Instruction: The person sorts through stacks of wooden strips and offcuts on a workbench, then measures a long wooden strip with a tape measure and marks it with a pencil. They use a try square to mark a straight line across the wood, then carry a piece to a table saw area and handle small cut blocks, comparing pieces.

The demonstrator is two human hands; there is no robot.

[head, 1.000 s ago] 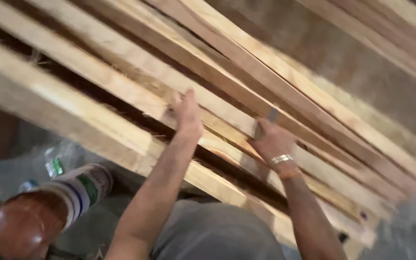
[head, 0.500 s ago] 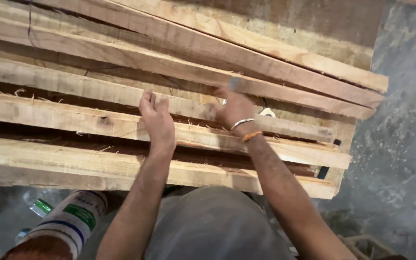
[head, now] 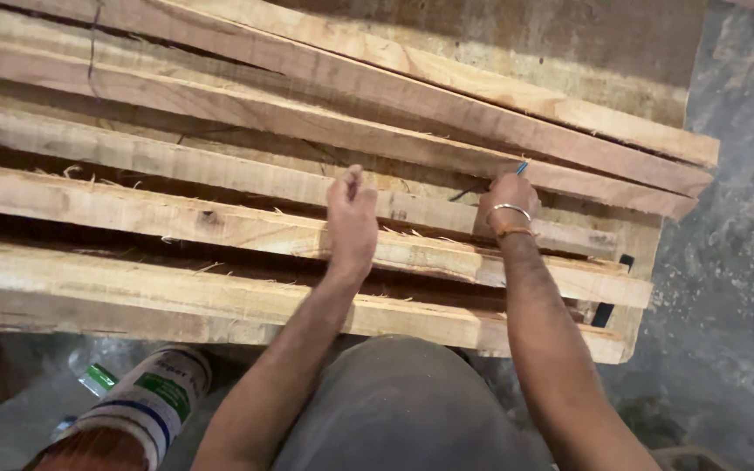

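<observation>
**Both hands on a stack of rough planks**

We look down on a stack of long, pale, rough-sawn wooden planks (head: pixel 220 227) that fills the upper two thirds of the frame, running from the left edge to the centre right, where their cut ends step back one above another. Our left hand (head: pixel 353 218) lies at the middle of the frame, fingers curled loosely with the fingertips touching the top face of one plank; it pinches nothing that we can see. Our right hand (head: pixel 510 194) sits just right of centre, closed round a thin blue pen or pencil (head: pixel 522 167) whose tip meets a plank a little higher in the frame. A silver metal bangle (head: pixel 511 209) and an orange thread band (head: pixel 514 232) circle that wrist.

At the lower left a white cylindrical container with a green and blue label (head: pixel 146 406) lies on the grey concrete floor (head: pixel 735 262), beside a small clear plastic bottle with a green label (head: pixel 93 377). Our grey trousers (head: pixel 403 410) fill the bottom centre.
</observation>
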